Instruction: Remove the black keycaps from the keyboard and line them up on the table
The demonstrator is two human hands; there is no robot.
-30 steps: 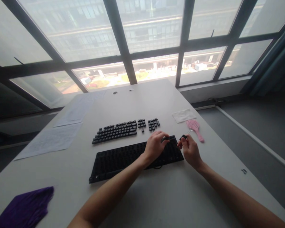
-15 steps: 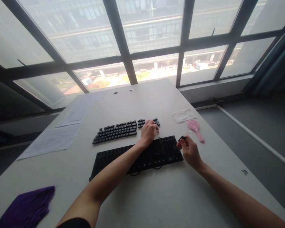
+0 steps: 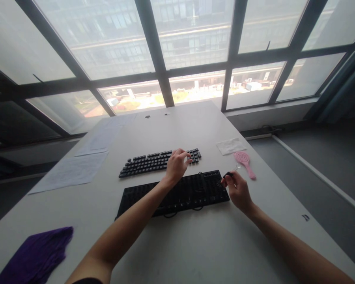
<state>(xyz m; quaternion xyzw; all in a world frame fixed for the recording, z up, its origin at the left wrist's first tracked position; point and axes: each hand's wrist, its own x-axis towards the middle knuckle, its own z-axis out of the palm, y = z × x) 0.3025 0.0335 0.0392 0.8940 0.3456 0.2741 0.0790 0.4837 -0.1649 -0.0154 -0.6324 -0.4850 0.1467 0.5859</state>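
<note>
Loose black keycaps (image 3: 144,165) lie in keyboard order on the white table, with a number pad block (image 3: 195,156) at their right end. My left hand (image 3: 176,165) hovers over them beside that block; thumb and forefinger are apart, and nothing shows between them. Nearer to me lies the black keyboard base (image 3: 177,195), partly covered by my left forearm. At its right end my right hand (image 3: 238,189) is closed on a small black keycap puller (image 3: 228,174) with thin wire loops.
A pink hairbrush (image 3: 245,162) and a white tissue (image 3: 230,146) lie to the right. Paper sheets (image 3: 73,169) are on the left, a purple cloth (image 3: 37,256) at front left. A small dark piece (image 3: 305,217) sits near the right table edge (image 3: 322,221).
My left hand has shifted left off the number pad keycaps, uncovering more of them. The right hand stays beside the keyboard base with the keycap puller. The view has shifted slightly.
</note>
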